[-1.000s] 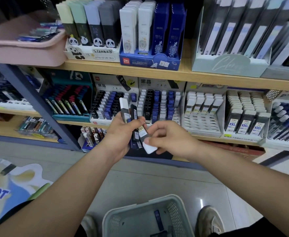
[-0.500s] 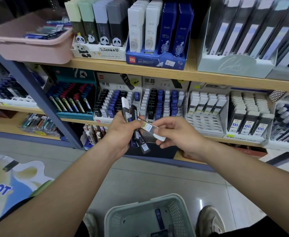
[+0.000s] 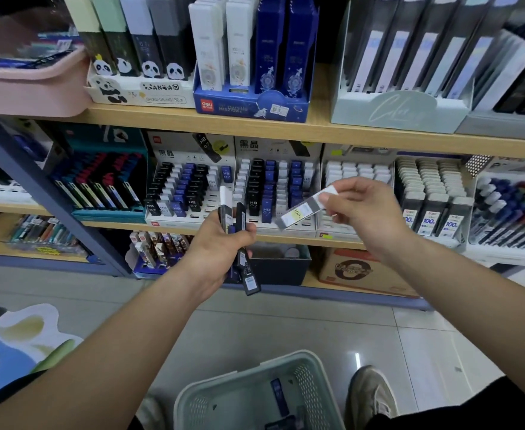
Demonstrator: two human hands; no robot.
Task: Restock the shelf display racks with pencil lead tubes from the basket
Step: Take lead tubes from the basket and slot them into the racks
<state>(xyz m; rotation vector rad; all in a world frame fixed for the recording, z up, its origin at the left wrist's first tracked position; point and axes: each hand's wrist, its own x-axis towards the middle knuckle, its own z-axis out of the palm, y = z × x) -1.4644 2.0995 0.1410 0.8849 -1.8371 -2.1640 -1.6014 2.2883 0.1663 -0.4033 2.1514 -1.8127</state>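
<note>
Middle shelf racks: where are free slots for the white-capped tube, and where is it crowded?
Bare slots show in the front rows of the white rack, between the blue-and-black rack and the 100-label tubes, partly behind the right hand. Those tubes stand packed without gaps.

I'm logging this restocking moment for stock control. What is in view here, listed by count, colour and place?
single lead tube: one, grey with white cap, pinched by the right hand
lead tube bundle: several, mostly black, gripped by the left hand
basket: one, pale green, floor at bottom centre
tube in basket: at least one, blue, basket bottom
lead racks: two, white holding black, blue and white tubes, middle shelf
sparse rack: one, white, right of those
grey-tube rack: one, white-capped tubes, further right
pink bin: one, pink, upper shelf left
shoe: one, beige, right of basket
left hand: one, centre
right hand: one, right of centre
</note>
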